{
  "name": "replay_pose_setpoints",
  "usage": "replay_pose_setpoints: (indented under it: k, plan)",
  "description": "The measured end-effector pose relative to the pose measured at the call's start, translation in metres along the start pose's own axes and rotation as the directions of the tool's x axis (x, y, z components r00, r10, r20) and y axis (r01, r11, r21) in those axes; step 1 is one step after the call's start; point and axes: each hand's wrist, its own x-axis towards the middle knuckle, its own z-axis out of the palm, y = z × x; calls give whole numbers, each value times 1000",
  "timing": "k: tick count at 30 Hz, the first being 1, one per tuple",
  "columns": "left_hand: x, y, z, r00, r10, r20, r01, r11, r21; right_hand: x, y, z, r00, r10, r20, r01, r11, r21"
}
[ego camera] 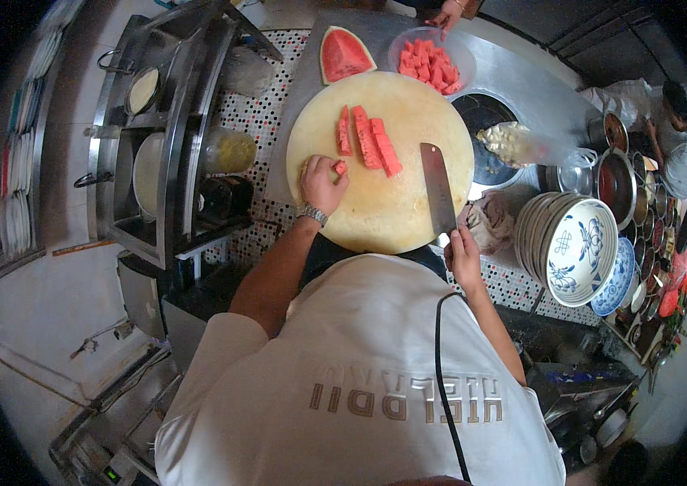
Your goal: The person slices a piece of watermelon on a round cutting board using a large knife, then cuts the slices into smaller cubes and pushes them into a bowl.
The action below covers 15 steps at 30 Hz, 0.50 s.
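Note:
My right hand (465,258) grips the handle of a Chinese cleaver (437,185). Its broad blade lies over the right side of a round, thick cutting board (380,215). Over the board's left edge, my left hand (322,185), with a metal watch at the wrist, holds a small piece of watermelon (340,167) at its fingertips. Cut watermelon strips (367,140) lie beyond it on the board, the rightmost one scored across into chunks. A watermelon wedge with rind (344,56) rests past the board's far edge.
A clear bowl of watermelon chunks (431,64) stands behind the board, another person's hand (448,17) at its rim. To the right are a crumpled cloth (489,222), stacked patterned bowls (580,252) and a blurred pale bundle (510,144). A metal shelf rack (167,133) stands left.

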Motion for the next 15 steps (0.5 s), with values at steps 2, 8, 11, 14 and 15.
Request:
replay_pose_setpoints:
  k: [2,8,11,14,15]
  plan:
    - [1,-3,-4,997,53,54,-52,998,-29,3,3,-2,1000,11,4,-11,1000,1]
    - [0,15,-39,914,-166,370,359,758,-545,-2,-8,7,1000,22,-18,-21,1000,19]
    - [16,84,-127,867,69,494,439,364,-821,-9,-6,19,997,4,-83,-5,1000,-10]
    - [43,146,-228,782,491,385,152,448,-881,-17,-5,31,996,6,-94,-3,999,38]
    - [52,160,-257,706,615,352,49,453,-890,-19,-7,35,994,21,-104,-16,999,44]
